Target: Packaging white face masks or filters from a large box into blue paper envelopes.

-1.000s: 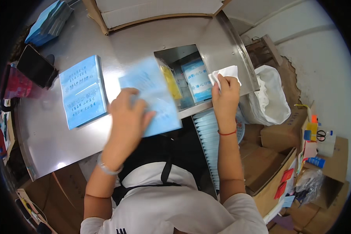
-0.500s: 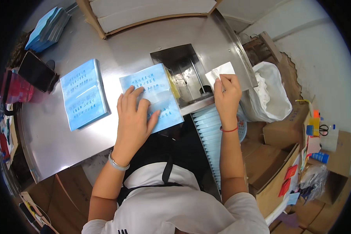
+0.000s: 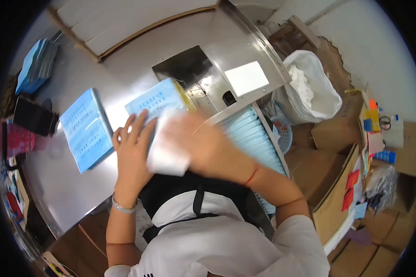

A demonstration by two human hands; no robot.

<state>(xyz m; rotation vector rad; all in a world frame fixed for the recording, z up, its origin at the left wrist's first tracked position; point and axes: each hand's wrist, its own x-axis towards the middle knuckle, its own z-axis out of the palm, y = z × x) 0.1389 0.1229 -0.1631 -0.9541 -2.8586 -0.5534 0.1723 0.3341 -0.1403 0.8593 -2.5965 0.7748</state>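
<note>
My left hand (image 3: 132, 152) lies with its fingers spread on the near left part of a blue printed packet (image 3: 153, 98). A yellow edge shows along the packet's far right side. Smeared by motion, my right hand (image 3: 187, 141) reaches across to the left, over the packet's near part, and grips a white sheet (image 3: 167, 159). That sheet is blurred, tilted, and close beside my left fingers; it hides part of the packet. A white rectangular pad (image 3: 247, 78) lies on the metal table, right of the dark opening.
Another blue stack (image 3: 85, 129) lies to the left on the steel table (image 3: 78, 194), with more blue packets (image 3: 34, 67) farther back. A dark opening (image 3: 189, 69) is set in the tabletop. Pale blue sheets (image 3: 256, 143) fill a tray below; a white-lined bin (image 3: 319, 101) stands right.
My right hand has swung left from the white pad to the blue packet, carrying a white sheet. My left hand has shifted slightly on the packet. The whole view has turned somewhat.
</note>
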